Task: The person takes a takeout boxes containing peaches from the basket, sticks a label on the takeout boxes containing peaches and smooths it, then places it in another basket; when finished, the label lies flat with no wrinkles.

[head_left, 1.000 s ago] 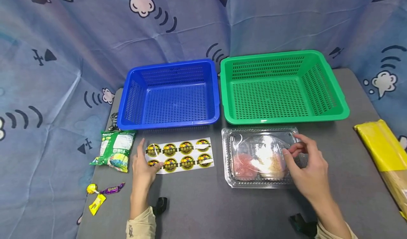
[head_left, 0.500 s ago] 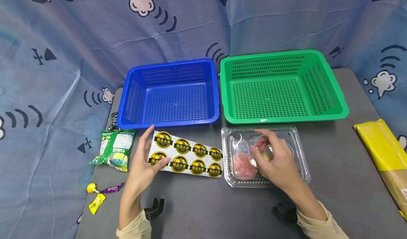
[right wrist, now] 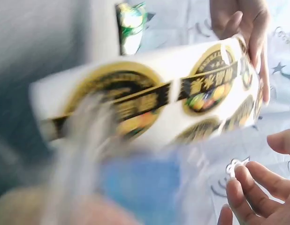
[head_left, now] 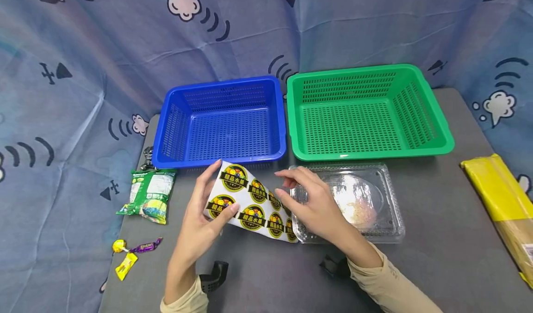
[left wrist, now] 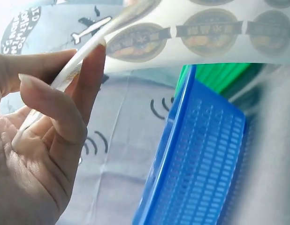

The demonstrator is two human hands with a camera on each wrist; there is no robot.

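A white sticker sheet point(head_left: 250, 202) with round yellow-and-black labels is lifted off the grey table point(head_left: 270, 276). My left hand point(head_left: 202, 211) pinches its left end between thumb and fingers, as the left wrist view shows with hand point(left wrist: 56, 131) and sheet point(left wrist: 192, 33). My right hand point(head_left: 300, 193) hovers over the sheet's right end, fingers loosely curved and holding nothing. In the right wrist view the sheet point(right wrist: 149, 108) is blurred and the right fingertips point(right wrist: 248, 187) stay apart from it. A clear plastic box point(head_left: 387, 202) with food inside lies just right of that hand.
A blue basket point(head_left: 216, 158) and a green basket point(head_left: 374, 153) stand side by side behind the hands. A green snack packet point(head_left: 150, 195) and wrapped candies point(head_left: 133, 253) lie at the left. A yellow packet point(head_left: 499, 197) lies at the right edge.
My left hand has raised the sheet's left end and carried it rightward. My right hand has left the clear box and moved left to the sheet.
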